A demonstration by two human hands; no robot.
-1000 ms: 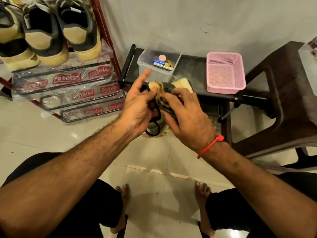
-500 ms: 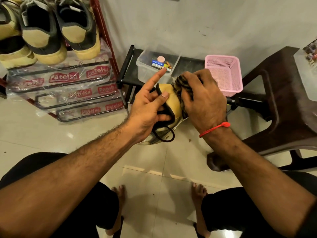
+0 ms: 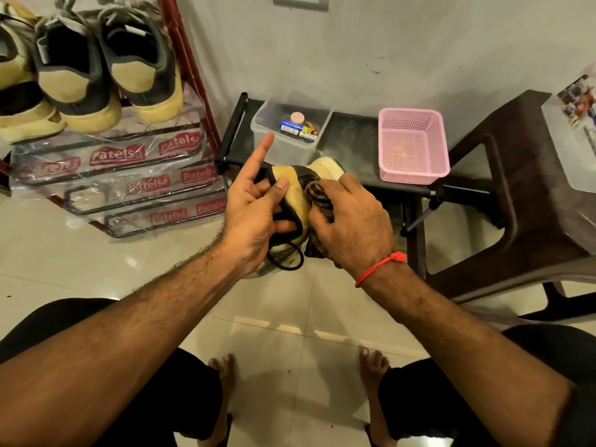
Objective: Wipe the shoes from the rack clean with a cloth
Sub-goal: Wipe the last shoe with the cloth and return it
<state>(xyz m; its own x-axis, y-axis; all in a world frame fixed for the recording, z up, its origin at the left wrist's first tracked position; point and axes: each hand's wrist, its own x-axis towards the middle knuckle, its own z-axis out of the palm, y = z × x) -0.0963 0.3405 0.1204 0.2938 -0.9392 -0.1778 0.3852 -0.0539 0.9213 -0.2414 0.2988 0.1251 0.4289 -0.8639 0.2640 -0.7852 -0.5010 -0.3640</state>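
A yellow-and-black shoe (image 3: 295, 191) is held in mid-air in front of me, its black lace hanging below. My left hand (image 3: 254, 214) grips it from the left, thumb on the yellow upper and index finger pointing up. My right hand (image 3: 350, 221) presses a dark patterned cloth (image 3: 317, 196) against the shoe's right side. Several more yellow-and-grey shoes (image 3: 142, 69) sit on the top shelf of the red shoe rack (image 3: 190, 75) at upper left.
A low black stand (image 3: 351, 146) behind the shoe carries a clear plastic box (image 3: 287, 146) with small items and a pink mesh basket (image 3: 414, 146). A dark brown plastic stool (image 3: 529, 201) stands at right. Plastic wrap marked "Patelsa" covers the rack's lower shelves. My bare feet rest on pale tiles.
My right hand with the cloth has slid down from the shoe's toe end along its right side toward me. The left hand keeps its grip; the shoe has tilted slightly.
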